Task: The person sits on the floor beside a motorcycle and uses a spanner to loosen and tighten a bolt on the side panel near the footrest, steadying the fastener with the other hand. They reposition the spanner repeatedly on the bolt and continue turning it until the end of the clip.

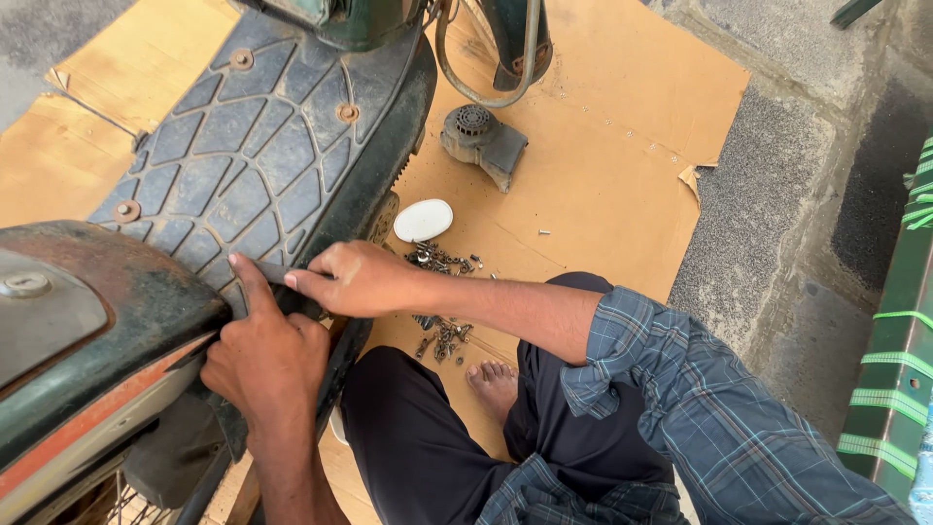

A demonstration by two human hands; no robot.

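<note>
The left hand (264, 362) presses against the rear edge of the scooter's rubber floor mat (262, 146), thumb stretched up along the mat's edge and fingers curled round the black side trim (342, 340) below it. The right hand (355, 279) reaches across from the right, fingers nearly closed, pinching the same mat edge just beside the left thumb. The mat is dark grey with a raised diamond pattern and round fasteners, and lies on the footboard, which tilts across the upper left of the view. Below it, at the lower left, sits the scooter's worn green body panel (87, 360) with an orange stripe.

The scooter rests on flattened brown cardboard (603, 175) spread over the concrete floor. On the cardboard, near its middle, lies a white oval cap (423, 220); just below it is a scatter of small dark screws (442, 292). Nearer the cardboard's far edge stands a grey metal part with a round grille (483, 141). A green crate (899, 350) with lighter green bands stands at the right.
</note>
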